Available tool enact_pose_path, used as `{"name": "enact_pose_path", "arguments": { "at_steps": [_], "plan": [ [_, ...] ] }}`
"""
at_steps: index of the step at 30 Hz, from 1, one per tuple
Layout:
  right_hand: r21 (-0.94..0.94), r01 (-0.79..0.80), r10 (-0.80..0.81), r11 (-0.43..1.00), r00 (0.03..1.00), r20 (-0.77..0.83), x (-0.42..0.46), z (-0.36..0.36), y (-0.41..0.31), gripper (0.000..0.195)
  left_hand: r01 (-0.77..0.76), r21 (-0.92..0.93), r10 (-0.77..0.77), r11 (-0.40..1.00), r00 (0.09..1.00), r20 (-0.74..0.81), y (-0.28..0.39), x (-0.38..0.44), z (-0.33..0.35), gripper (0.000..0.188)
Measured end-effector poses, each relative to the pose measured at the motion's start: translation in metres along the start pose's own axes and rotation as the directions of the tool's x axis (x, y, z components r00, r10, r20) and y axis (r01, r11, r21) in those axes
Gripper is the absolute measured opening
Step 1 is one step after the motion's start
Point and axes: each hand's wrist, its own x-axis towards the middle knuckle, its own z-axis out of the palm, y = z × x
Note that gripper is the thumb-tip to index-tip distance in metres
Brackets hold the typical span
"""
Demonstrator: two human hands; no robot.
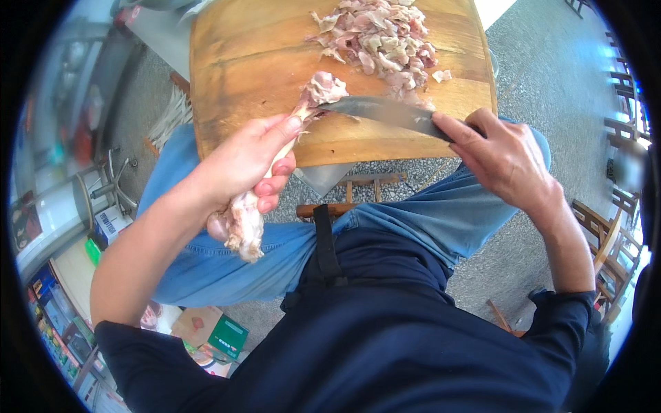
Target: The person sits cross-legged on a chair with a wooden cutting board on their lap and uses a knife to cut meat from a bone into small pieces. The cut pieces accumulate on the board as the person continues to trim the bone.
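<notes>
My left hand (258, 149) grips a long meat bone (281, 151) near its middle, above the near left corner of a wooden cutting board (248, 57). Pale, pinkish meat clings to the bone's upper knob, and its lower end hangs below my fist over my thigh. In my right hand (508, 155) is a knife (384, 113) with a dark blade, pointing left. The blade's tip touches or lies very close to the bone just under the knob. A heap of cut meat pieces (384, 38) lies on the far part of the board, partly behind the blade.
My legs in jeans (413, 217) straddle the board's near edge. Beneath it are a wooden crossbar (335, 210) and a speckled floor (289, 201). Wooden chairs (604, 237) line the right side. Cardboard and green boxes (227, 335) sit at lower left, near a metal chair base (116, 180).
</notes>
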Motion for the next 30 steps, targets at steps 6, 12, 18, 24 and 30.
{"name": "enact_pose_path", "arguments": {
  "at_steps": [6,12,18,24,30],
  "plan": [
    [-0.185,0.206,-0.209,0.961,0.978,0.002,0.023,-0.016,0.032,0.052,-0.014,0.133,0.008,0.991,0.999,0.044,0.001,0.000,-0.007,0.044],
    [-0.285,0.255,-0.223,0.924,0.965,0.140,0.032,-0.039,0.036,0.052,0.018,0.254,-0.028,0.967,0.999,0.036,0.006,0.008,-0.013,0.034],
    [-0.253,0.323,-0.288,0.912,0.943,0.164,0.035,-0.067,0.020,0.034,0.025,0.318,-0.027,0.948,1.000,0.002,-0.003,0.002,-0.015,0.020],
    [-0.360,0.353,-0.321,0.864,0.936,0.147,0.042,-0.094,0.011,0.016,-0.111,0.459,0.080,0.882,0.993,0.088,0.007,0.018,-0.015,0.021],
    [-0.377,0.370,-0.341,0.849,0.929,0.145,0.046,-0.105,0.007,0.016,-0.189,0.540,0.145,0.820,0.982,0.123,0.012,0.022,-0.010,0.023]
  ]
}}
